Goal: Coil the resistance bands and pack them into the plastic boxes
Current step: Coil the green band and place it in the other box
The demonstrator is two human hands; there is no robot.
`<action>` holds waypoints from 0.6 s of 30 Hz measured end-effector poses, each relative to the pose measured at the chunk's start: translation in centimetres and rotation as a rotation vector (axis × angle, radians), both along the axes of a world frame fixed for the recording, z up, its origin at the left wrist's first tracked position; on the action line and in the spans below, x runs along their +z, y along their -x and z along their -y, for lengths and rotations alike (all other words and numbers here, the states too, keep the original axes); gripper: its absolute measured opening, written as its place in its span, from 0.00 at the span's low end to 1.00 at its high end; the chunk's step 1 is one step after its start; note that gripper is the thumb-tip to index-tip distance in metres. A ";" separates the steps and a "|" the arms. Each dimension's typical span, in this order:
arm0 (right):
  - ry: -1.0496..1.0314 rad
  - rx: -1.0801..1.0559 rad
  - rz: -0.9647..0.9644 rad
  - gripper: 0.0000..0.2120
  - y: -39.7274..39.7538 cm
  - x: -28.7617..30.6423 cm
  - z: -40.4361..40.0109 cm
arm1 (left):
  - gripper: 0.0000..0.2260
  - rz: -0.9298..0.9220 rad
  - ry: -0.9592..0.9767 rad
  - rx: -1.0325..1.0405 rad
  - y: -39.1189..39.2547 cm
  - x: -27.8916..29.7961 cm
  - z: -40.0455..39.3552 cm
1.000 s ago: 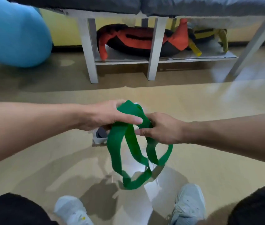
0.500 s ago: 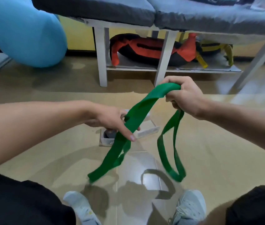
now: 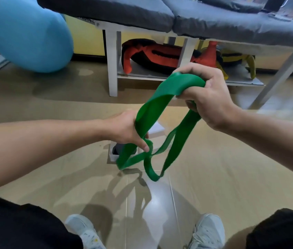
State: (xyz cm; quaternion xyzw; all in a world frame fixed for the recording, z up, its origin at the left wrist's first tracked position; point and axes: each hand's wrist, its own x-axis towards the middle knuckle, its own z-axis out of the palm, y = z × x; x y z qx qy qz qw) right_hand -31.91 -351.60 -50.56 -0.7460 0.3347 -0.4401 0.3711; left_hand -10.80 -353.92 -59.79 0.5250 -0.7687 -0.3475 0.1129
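A green resistance band stretches between both hands above the floor. My right hand is raised and closed around its upper fold. My left hand sits lower and to the left, gripping the band where it passes down. Several loose loops hang below the hands and cross one another. A clear plastic box stands on the floor behind the left hand, mostly hidden by the hand and the band; something dark lies inside it.
A padded grey bench on white legs stands ahead, with red-black and yellow-black bags on its lower shelf. A big blue exercise ball is at the far left. My grey shoes rest on the tan floor.
My right hand has lifted away from the left, pulling the band out of a bunch into a long span. The hanging loops have swung and crossed below my left hand.
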 end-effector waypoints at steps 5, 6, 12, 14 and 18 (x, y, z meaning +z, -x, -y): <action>0.094 -0.166 0.136 0.12 1.5 1.7 2.0 | 0.11 -0.077 -0.259 -0.061 -1.7 -1.4 -0.5; 0.148 -0.212 0.123 0.12 2.1 1.7 2.7 | 0.10 -0.053 -0.331 -0.071 -2.5 -2.1 -0.6; 0.468 -0.514 -0.763 0.16 10.3 -1.1 5.6 | 0.12 0.123 -0.471 -0.031 -5.5 -4.8 -1.1; 0.538 -0.507 -1.132 0.14 13.3 -2.1 5.9 | 0.14 0.144 -0.463 -0.019 -5.8 -4.8 -1.1; 0.647 -0.554 -1.347 0.05 16.2 -2.1 6.2 | 0.12 0.230 -0.344 0.040 -5.3 -3.8 -0.6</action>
